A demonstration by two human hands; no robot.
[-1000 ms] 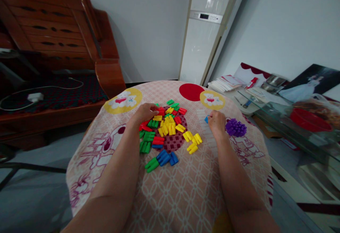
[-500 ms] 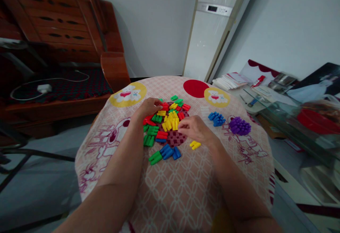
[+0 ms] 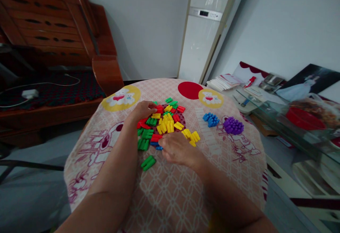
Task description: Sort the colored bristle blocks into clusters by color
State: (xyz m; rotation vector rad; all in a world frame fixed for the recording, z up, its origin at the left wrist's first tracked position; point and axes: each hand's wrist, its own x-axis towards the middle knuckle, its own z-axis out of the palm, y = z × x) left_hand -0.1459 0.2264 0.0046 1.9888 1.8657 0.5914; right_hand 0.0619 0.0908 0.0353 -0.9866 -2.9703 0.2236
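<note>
My left hand (image 3: pixel 145 109) is at the far left of a pile of plastic toy blocks, its fingertips closed around a red block (image 3: pixel 159 109). Curled low over the near side of the pile is my right hand (image 3: pixel 176 147). Blue blocks (image 3: pixel 159 148) peek out at its fingertips, and the rest of them is hidden under the hand. Yellow blocks (image 3: pixel 166 122) fill the middle of the pile, with green blocks (image 3: pixel 145 138) on the left. One green block (image 3: pixel 148 163) lies apart in front. Several yellow blocks (image 3: pixel 191 136) are grouped just beyond my right wrist.
Blue knobbly pieces (image 3: pixel 211 119) and a purple cluster (image 3: pixel 233 125) stand on the right of the round, cloth-covered table (image 3: pixel 170 197). A glass-topped shelf (image 3: pixel 255 105) with papers and bags is close on the right. A wooden bench (image 3: pixel 47 49) stands at the left.
My right hand has moved left and nearer, over the blue blocks. More yellow blocks now lie grouped at the right of the pile. My left hand stays by the red blocks.
</note>
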